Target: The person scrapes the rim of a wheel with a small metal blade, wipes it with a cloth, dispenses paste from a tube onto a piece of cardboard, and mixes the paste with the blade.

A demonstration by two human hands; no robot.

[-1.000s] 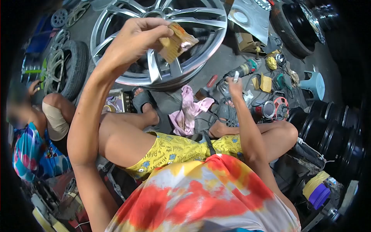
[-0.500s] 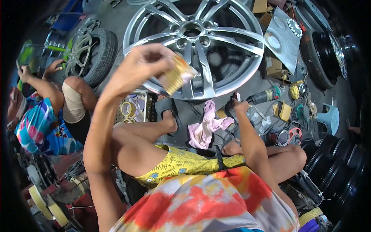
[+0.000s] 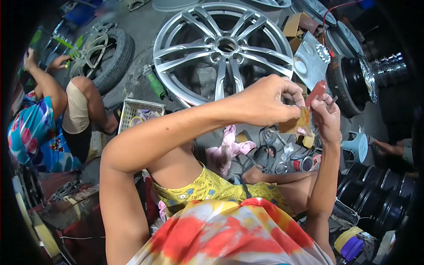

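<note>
My left hand point(image 3: 280, 99) reaches across to the right, pinching a small flat yellow-brown piece point(image 3: 291, 126) with a shiny, clear-looking lower edge. Close beside it, my right hand point(image 3: 327, 117) grips a reddish-brown, blunt-ended object point(image 3: 316, 91) that points upward; its exact kind is unclear. A thin dark tip point(image 3: 333, 102) also sticks out by the right fingers. The flat piece and the right fingers are nearly together; whether they touch cannot be told. Beyond the hands lies a silver alloy wheel rim point(image 3: 221, 59), partly covered by the left hand and forearm.
A pink cloth point(image 3: 225, 152), cables and a can point(image 3: 303, 164) lie before my legs. A basket point(image 3: 132, 114) and a green-bodied tool point(image 3: 154, 84) are left of the rim. Black rims point(image 3: 375, 194) and a blue stool point(image 3: 355, 146) stand right. Another person point(image 3: 39, 128) sits left beside a tyre point(image 3: 119, 59).
My left hand has moved right and down from over the rim with the yellow-brown piece. My right hand has risen from the floor to meet it, the reddish-brown object now plainly visible.
</note>
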